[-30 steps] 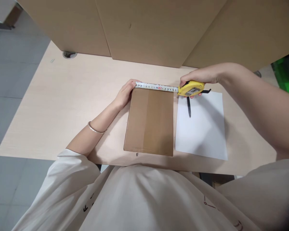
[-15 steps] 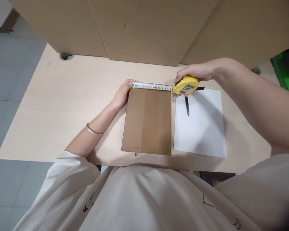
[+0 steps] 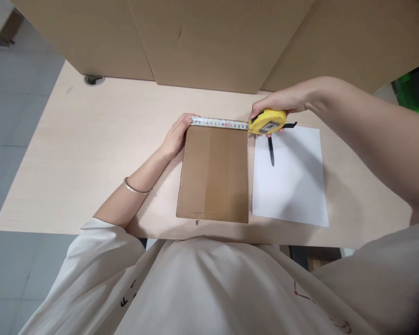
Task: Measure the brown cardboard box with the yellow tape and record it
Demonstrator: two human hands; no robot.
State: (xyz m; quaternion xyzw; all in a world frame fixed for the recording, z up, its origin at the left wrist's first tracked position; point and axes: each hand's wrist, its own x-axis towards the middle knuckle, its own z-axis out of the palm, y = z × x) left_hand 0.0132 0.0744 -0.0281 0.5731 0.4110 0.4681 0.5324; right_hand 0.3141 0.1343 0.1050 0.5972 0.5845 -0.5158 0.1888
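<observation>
A yellow tape measure [image 3: 268, 122] is gripped in my right hand [image 3: 277, 103], beyond the far right corner of a brown cardboard box [image 3: 214, 174]. Its white blade [image 3: 218, 123] stretches along the box's far edge. At the far left corner, the fingers of my left hand [image 3: 179, 132] pinch the blade's end against the box; the end itself is hidden under them. A red-marked 10 and smaller black numbers show on the blade. Below my right hand, a black pen [image 3: 271, 151] lies on a white sheet of paper [image 3: 289, 190], partly covered by the hand.
The light wooden table [image 3: 91, 153] bears the box and paper. Large cardboard panels [image 3: 209, 42] stand along its far side. A round cable hole [image 3: 94, 80] is at the far left. Something green [image 3: 412, 90] shows beyond the right end.
Both hands keep the tape measure along the box's far edge. The view has shifted slightly, and my right hand with the tape case sits a touch further left and up.
</observation>
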